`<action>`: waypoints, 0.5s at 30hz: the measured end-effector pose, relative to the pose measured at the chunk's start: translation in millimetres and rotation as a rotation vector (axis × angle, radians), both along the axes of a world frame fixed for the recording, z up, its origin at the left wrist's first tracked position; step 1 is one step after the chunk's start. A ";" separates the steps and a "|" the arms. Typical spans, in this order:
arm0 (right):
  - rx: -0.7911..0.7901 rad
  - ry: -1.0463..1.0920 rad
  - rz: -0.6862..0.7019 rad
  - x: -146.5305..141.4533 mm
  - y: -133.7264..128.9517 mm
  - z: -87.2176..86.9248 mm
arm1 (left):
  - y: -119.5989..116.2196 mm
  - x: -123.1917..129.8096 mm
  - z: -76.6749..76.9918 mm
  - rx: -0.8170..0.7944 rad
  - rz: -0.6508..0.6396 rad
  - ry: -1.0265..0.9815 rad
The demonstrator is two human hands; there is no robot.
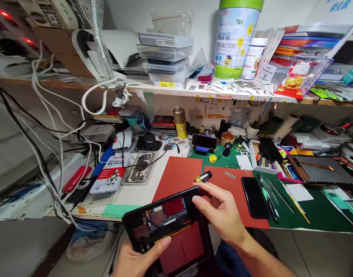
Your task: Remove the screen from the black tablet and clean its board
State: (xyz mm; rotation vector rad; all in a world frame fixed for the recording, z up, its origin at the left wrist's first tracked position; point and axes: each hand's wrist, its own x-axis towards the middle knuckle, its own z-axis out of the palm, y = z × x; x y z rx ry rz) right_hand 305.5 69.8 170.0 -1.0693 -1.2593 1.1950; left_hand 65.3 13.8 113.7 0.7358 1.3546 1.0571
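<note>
An opened tablet (182,248) with a black frame is held tilted above my lap, its inside facing up. A blue circuit board (166,216) and a large dark red battery-like panel show within it. My left hand (143,259) grips the lower left side, thumb laid over the inside near the board. With thumb and bent fingers, my right hand (224,213) pinches the upper right corner. Just beyond that corner, a small brass-and-black cylinder (203,177) lies on the red mat (179,177). Most fingers of my left hand are hidden under the tablet.
Right of the mat lie a black phone (254,198) and several tweezers (267,196). A white tray (255,156) of tools stands behind them. Boxed phone parts (140,167) and loose cables (59,154) occupy the left. A crowded shelf (199,90) overhangs the bench's back.
</note>
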 end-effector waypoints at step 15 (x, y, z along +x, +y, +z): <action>-0.075 0.156 -0.037 -0.4 -3.1 -14.4 | -4.0 -1.3 -8.1 0.067 -0.060 0.298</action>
